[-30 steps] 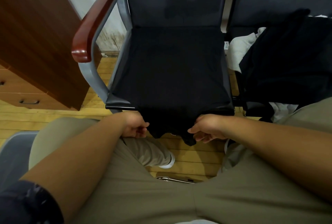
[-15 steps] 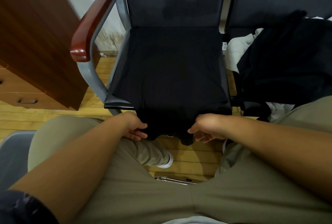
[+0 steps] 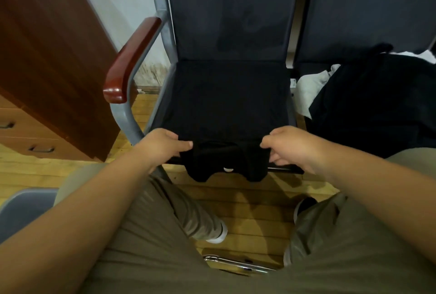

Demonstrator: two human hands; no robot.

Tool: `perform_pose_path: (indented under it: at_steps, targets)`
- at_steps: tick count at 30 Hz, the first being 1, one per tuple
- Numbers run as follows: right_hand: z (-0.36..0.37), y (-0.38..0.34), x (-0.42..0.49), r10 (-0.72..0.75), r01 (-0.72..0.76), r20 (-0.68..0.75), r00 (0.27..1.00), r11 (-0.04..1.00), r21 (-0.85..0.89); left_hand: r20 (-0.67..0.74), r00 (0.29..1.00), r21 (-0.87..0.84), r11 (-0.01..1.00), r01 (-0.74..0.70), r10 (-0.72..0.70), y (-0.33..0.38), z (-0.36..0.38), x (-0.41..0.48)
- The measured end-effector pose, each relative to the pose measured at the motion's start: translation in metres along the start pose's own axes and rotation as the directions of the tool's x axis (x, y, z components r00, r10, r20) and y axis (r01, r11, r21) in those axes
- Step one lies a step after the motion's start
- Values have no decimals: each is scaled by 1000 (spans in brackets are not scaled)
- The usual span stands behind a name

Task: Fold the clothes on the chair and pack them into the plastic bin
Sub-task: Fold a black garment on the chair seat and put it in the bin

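A black garment (image 3: pixel 226 105) lies spread flat over the seat of the chair (image 3: pixel 226 22). Its near end spills over the front lip at 6 o'clock and hangs toward the floor (image 3: pixel 247 199). The left hand (image 3: pixel 162 146) pinches that near end at 7 o'clock of the seat, thumb laid along the top of the cloth and fingers tucked beneath. The right hand (image 3: pixel 290 147) pinches it at 5 o'clock, fingers curled round the edge.

The hands sit well apart, one at each side, which I judge keeps the cloth taut and square so a fold can run straight. The seat serves as the bench here (flat, and wide enough to take the garment's whole width). The likely step is to lift the hanging end and carry it toward 12 o'clock, laying it over the part on the seat. Both hands would need to travel together, or the crease will skew.

At 3 o'clock, on the next seat, a pile (image 3: pixel 368 105) of dark clothes waits, with a white cloth (image 3: pixel 311 88) poking out at its left edge, so the task looks early. At 8 o'clock of the view, beside the person's left knee, a grey rim shows that may be the bin (image 3: pixel 26 208); too little is visible to be sure.
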State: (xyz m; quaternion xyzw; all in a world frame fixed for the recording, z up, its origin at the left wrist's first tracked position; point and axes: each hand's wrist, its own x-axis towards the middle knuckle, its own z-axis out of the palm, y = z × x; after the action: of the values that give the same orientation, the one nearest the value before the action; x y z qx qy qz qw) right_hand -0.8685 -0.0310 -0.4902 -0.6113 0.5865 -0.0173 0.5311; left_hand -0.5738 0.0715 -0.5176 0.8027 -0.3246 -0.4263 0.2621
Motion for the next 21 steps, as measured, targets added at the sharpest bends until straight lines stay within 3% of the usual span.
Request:
perform_pose_path:
  at_steps: [3,7,14,18,21]
  targets:
    - [-22,-23,26,24,-17,-74,997,995,95,-2,999,120,992,-50,50,45,-16,17]
    - [-47,-54,66,90,-81,-10,996,928,363,18,999,38,998,-41,41,102,-26,53]
    - [-55,-85,135,176,-156,22,984,798,582,17,1000,-63,998,-5,6,125,-13,128]
    - [-41,-82,172,171,-142,-1,985,824,549,20,999,-155,987,38,-35,114,0,172]
    - [-38,-77,188,144,-132,-17,989,941,312,108,994,-35,999,6,-2,109,0,191]
